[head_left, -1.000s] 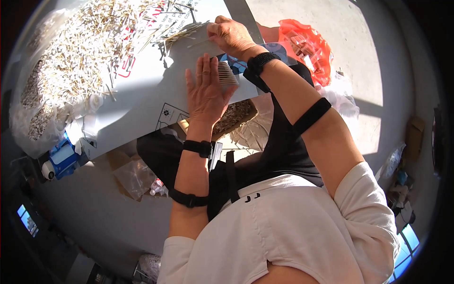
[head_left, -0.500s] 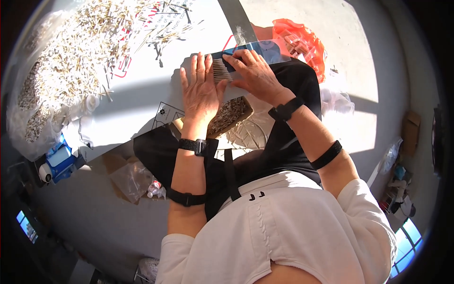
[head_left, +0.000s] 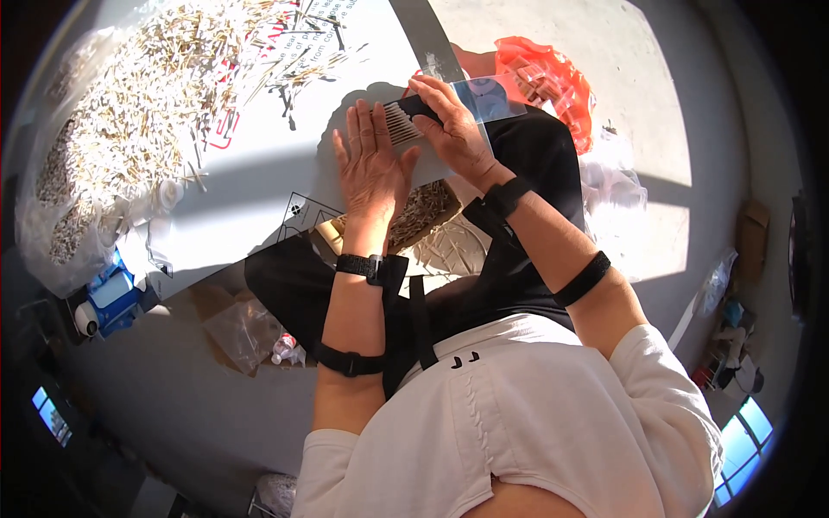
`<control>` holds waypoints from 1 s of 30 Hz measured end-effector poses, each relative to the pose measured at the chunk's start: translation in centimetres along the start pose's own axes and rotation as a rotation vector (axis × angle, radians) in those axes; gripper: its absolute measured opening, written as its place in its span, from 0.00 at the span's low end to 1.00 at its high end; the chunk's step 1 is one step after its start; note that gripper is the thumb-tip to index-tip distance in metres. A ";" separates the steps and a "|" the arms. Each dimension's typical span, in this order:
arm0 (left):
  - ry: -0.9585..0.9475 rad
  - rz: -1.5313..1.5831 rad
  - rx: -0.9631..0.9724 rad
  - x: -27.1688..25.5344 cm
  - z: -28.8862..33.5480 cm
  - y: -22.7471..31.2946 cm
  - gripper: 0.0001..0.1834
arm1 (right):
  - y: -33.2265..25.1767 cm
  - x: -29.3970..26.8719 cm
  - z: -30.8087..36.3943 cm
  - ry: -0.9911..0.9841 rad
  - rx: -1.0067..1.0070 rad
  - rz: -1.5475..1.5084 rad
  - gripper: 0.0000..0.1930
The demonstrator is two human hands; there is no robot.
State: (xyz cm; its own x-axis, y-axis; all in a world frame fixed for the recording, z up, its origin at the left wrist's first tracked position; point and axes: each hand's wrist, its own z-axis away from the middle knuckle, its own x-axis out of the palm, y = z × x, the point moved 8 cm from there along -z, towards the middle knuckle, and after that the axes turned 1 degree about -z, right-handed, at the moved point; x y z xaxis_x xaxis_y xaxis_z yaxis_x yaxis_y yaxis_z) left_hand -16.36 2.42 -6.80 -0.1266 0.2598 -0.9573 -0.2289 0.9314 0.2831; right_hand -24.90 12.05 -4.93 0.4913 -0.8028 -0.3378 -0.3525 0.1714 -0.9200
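A row of thin pale sticks (head_left: pixel 400 124) lies side by side on the white board (head_left: pixel 250 186), between my two hands. My left hand (head_left: pixel 373 164) rests flat at the row's left side, fingers stretched and thumb spread toward the right. On the other side, my right hand (head_left: pixel 454 129) has its fingers extended, with the thumb near the sticks' right ends. Neither hand is closed around anything. A clear plastic sleeve with a blue part (head_left: pixel 489 97) lies just beyond my right hand, partly hidden by it.
A big heap of loose sticks (head_left: pixel 155 112) in clear plastic covers the board's left side. Below my hands, a box of sticks (head_left: pixel 423 212) sits at my lap. An orange-red bag (head_left: pixel 544 82) holds small packets at right. A blue-and-white package (head_left: pixel 110 298) is at lower left.
My right hand has shifted slightly, its fingers lifting away from the sticks toward the far side. My left hand has moved slightly right. The row of sticks now slants more.
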 end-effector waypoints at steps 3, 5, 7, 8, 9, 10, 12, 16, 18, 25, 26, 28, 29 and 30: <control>0.000 0.018 -0.007 0.1 -0.4 0.6 0.44 | 1.8 0.9 0.4 0.179 0.096 -0.405 0.23; -0.001 0.002 -0.017 0.2 -0.3 0.3 0.43 | 1.1 2.6 0.6 0.173 0.091 -0.400 0.22; 0.002 -0.014 -0.018 0.3 -0.4 0.2 0.43 | 0.7 2.9 0.6 0.212 0.075 -0.417 0.22; 0.008 -0.028 -0.017 0.3 -0.3 0.2 0.43 | 1.1 2.9 0.7 0.239 0.132 -0.499 0.21; 0.006 -0.027 -0.017 0.4 -0.3 0.2 0.43 | 1.1 2.6 0.6 0.240 0.133 -0.499 0.21; -0.010 -0.009 -0.024 0.4 -0.2 0.2 0.43 | 1.2 2.7 0.4 0.173 0.126 -0.505 0.22; -0.027 0.010 -0.030 0.5 -0.3 0.3 0.43 | 1.6 1.7 0.3 0.107 0.118 -0.509 0.22; -0.048 -0.020 -0.026 0.5 -0.1 -0.1 0.41 | -0.7 0.8 -0.5 -0.185 -0.113 0.227 0.26; -0.074 -0.031 -0.028 0.5 -0.2 -0.1 0.41 | -1.3 1.3 -0.4 -0.293 -0.318 0.557 0.29; -0.050 -0.003 0.031 0.3 -0.2 0.2 0.40 | -1.1 1.2 0.1 -0.290 -0.487 0.701 0.24; -0.049 0.010 0.031 0.3 -0.2 0.3 0.40 | -0.7 1.1 0.0 -0.317 -0.453 0.701 0.24; -0.038 0.007 0.036 0.3 -0.2 0.4 0.40 | -0.6 0.9 0.0 -0.345 -0.419 0.700 0.23; -0.026 0.002 0.038 0.2 -0.1 0.3 0.40 | -1.0 -0.4 -0.4 -0.216 -0.384 0.671 0.21; -0.026 0.003 0.037 0.3 -0.1 0.3 0.40 | -1.4 -1.8 -0.7 -0.087 -0.347 0.642 0.20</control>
State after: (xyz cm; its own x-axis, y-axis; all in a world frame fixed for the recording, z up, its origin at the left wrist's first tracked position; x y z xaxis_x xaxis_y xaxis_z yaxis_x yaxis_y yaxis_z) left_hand -16.54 2.72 -6.97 -0.1015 0.2685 -0.9579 -0.1926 0.9394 0.2837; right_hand -25.83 12.84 -2.87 0.1599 -0.5546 -0.8166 -0.8170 0.3899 -0.4248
